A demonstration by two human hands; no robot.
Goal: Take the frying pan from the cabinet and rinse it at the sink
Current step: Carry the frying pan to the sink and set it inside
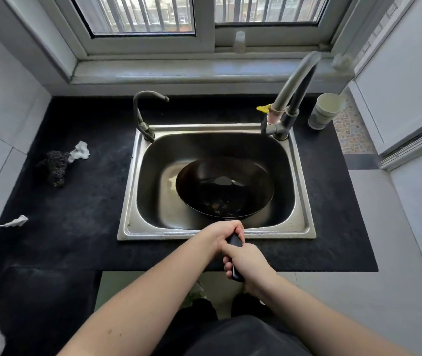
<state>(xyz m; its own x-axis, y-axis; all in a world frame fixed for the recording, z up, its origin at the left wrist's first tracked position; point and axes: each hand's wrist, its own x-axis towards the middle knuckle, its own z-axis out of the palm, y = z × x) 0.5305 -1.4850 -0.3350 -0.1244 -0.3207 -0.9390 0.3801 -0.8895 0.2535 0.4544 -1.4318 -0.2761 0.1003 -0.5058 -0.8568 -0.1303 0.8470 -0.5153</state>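
A black frying pan (224,188) lies inside the steel sink (305,201), tilted a little, with a small pool of water and some brown residue in its bowl. Its black handle sticks out over the sink's front rim. My left hand (226,233) grips the handle close to the pan. Just behind it, my right hand (247,263) grips the handle's end. The large grey tap (292,88) rises at the sink's back right corner and a thin dark tap (143,111) stands at the back left. No water stream is visible.
Around the sink runs a black countertop (81,201). On its left side lie a dark scourer (57,164) and a white rag (80,150). A pale cup (326,110) stands at the back right. A small bottle (239,42) is on the window sill.
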